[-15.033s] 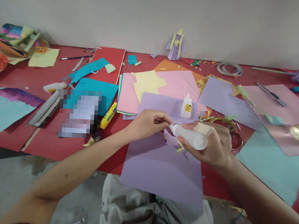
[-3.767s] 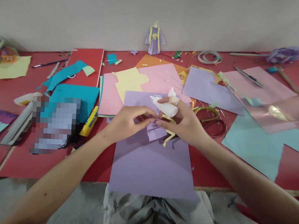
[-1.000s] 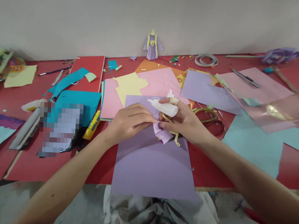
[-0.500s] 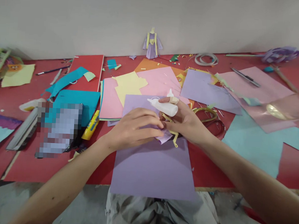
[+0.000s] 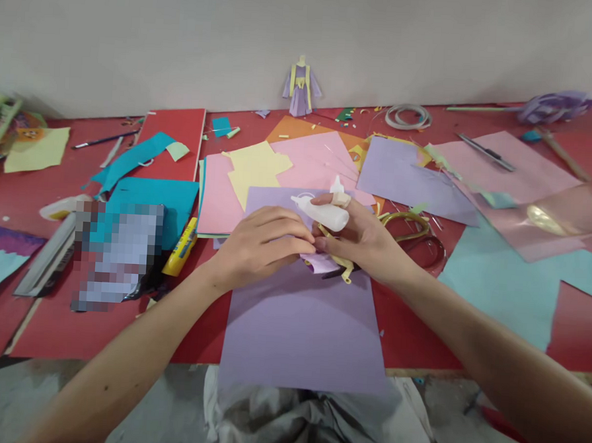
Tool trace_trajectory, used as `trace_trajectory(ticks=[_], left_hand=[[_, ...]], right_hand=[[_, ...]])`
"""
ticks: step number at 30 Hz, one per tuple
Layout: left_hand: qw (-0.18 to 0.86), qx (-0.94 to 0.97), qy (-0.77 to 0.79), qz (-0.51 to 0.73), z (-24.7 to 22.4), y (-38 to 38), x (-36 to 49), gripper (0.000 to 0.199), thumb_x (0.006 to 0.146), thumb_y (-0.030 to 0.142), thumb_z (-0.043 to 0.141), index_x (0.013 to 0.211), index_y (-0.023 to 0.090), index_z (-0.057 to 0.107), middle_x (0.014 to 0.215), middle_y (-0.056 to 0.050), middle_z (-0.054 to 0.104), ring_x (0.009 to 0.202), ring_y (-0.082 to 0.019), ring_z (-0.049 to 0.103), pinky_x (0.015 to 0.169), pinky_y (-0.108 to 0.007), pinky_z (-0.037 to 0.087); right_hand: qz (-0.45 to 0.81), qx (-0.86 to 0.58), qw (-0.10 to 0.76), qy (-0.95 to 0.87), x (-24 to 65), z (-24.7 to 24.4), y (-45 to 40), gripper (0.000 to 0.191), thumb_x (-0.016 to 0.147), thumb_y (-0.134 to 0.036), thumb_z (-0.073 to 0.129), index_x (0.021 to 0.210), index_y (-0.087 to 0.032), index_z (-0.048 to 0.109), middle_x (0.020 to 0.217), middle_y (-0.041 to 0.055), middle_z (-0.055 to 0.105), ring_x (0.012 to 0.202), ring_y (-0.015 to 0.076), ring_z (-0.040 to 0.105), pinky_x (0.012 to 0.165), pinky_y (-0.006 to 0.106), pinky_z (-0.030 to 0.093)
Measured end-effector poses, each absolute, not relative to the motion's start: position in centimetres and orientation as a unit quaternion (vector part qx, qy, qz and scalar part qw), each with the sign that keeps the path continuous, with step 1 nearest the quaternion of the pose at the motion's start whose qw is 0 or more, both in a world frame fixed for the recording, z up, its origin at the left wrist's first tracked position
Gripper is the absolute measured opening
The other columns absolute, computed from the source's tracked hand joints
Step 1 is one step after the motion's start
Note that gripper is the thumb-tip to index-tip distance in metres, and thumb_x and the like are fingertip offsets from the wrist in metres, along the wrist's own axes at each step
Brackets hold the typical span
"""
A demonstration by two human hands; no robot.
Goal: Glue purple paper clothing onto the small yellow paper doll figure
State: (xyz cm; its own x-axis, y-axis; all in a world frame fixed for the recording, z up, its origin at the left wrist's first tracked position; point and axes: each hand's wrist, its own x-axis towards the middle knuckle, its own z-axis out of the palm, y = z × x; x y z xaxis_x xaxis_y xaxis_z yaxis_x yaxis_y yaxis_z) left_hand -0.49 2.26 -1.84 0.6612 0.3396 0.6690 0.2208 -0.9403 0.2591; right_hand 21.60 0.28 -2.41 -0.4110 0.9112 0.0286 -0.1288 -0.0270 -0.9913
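My right hand [image 5: 362, 235] is closed around a small white glue bottle [image 5: 329, 215], which lies sideways with its nozzle to the left. The same fingers pinch a small paper figure with a light purple piece [image 5: 317, 263] and a curled yellow strip [image 5: 344, 267]; a dark piece shows beneath. My left hand [image 5: 270, 243] is closed, its fingertips meeting the figure's left side, partly hiding it. Under both hands lies a purple sheet [image 5: 302, 334], its near edge reaching past the table edge.
Scissors [image 5: 407, 227] lie right of my hands. A yellow glue stick [image 5: 180, 248], a blurred-out phone-like object [image 5: 125, 259] and a cutter [image 5: 49, 255] lie left. A finished paper figure [image 5: 301, 86] leans on the wall. Another person's hand [image 5: 574, 209] appears at right.
My left hand and the small paper figure have shifted slightly up and left. The figure has tilted, showing more of the dark piece. The glue bottle stays in my right hand.
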Motion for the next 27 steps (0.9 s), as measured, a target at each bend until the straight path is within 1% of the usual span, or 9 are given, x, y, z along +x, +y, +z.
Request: trace_trajectory(ticks=[6,9,14,16,18,22,25,27], left_hand=[[0.154,0.883,0.182,0.405,-1.59,2.0,-0.41,0.01,0.097,0.016,0.06,0.097,0.021,0.068,0.09,-0.006,0.075,0.088,-0.017,0.068,0.081,-0.032,0.057],[0.185,0.866,0.199,0.419,-1.71,1.97,-0.38,0.009,0.097,0.02,0.061,0.097,0.022,0.069,0.091,-0.006,0.076,0.088,-0.017,0.069,0.08,-0.032,0.057],[0.222,0.844,0.235,0.428,-1.87,1.92,-0.32,0.006,0.095,0.023,0.064,0.095,0.021,0.07,0.09,-0.005,0.076,0.088,-0.017,0.07,0.081,-0.032,0.057],[0.229,0.841,0.24,0.427,-1.89,1.86,-0.31,0.005,0.095,0.022,0.065,0.095,0.021,0.07,0.09,-0.005,0.076,0.087,-0.016,0.07,0.082,-0.031,0.057],[0.233,0.841,0.239,0.427,-1.93,1.81,-0.34,0.004,0.094,0.021,0.066,0.095,0.02,0.07,0.092,-0.005,0.076,0.089,-0.016,0.07,0.083,-0.029,0.056],[0.245,0.835,0.256,0.421,-2.02,1.71,-0.38,0.006,0.093,0.024,0.068,0.095,0.019,0.071,0.092,-0.006,0.076,0.087,-0.016,0.07,0.081,-0.028,0.056],[0.255,0.83,0.259,0.422,-2.06,1.66,-0.33,0.007,0.093,0.024,0.068,0.092,0.018,0.07,0.09,-0.006,0.075,0.083,-0.015,0.069,0.079,-0.026,0.055],[0.256,0.826,0.26,0.43,-2.06,1.64,-0.29,0.007,0.092,0.023,0.069,0.09,0.017,0.07,0.089,-0.006,0.075,0.082,-0.015,0.069,0.078,-0.025,0.055]], right_hand=[[0.639,-0.354,0.422,-0.538,21.61,-2.47,0.36,0.041,0.085,-0.026,0.076,0.122,-0.027,0.057,0.085,-0.0026,0.062,0.076,0.0123,0.062,0.067,0.026,0.05],[0.663,-0.335,0.425,-0.518,21.62,-2.67,0.41,0.038,0.087,-0.029,0.074,0.122,-0.029,0.059,0.088,-0.0017,0.066,0.082,0.0139,0.066,0.072,0.027,0.053],[0.682,-0.325,0.409,-0.511,21.74,-3.04,0.44,0.041,0.088,-0.032,0.073,0.126,-0.032,0.058,0.104,0.0018,0.073,0.09,0.0181,0.071,0.081,0.033,0.057],[0.683,-0.321,0.411,-0.512,21.8,-3.14,0.46,0.041,0.088,-0.031,0.073,0.127,-0.034,0.059,0.111,0.0017,0.073,0.094,0.0186,0.072,0.084,0.033,0.057],[0.68,-0.32,0.414,-0.514,21.84,-3.14,0.46,0.041,0.089,-0.031,0.073,0.127,-0.034,0.059,0.115,0.0015,0.072,0.099,0.0187,0.071,0.086,0.033,0.056],[0.682,-0.317,0.409,-0.518,21.78,-2.9,0.35,0.045,0.089,-0.034,0.073,0.13,-0.032,0.057,0.114,0.0026,0.072,0.1,0.0196,0.071,0.078,0.03,0.055],[0.682,-0.313,0.416,-0.514,21.73,-2.8,0.28,0.047,0.087,-0.035,0.075,0.13,-0.031,0.057,0.113,0.0023,0.072,0.093,0.0182,0.07,0.073,0.028,0.053],[0.676,-0.322,0.419,-0.514,21.74,-2.83,0.28,0.045,0.088,-0.038,0.074,0.129,-0.031,0.057,0.109,0.0018,0.072,0.088,0.0169,0.068,0.071,0.028,0.052]])
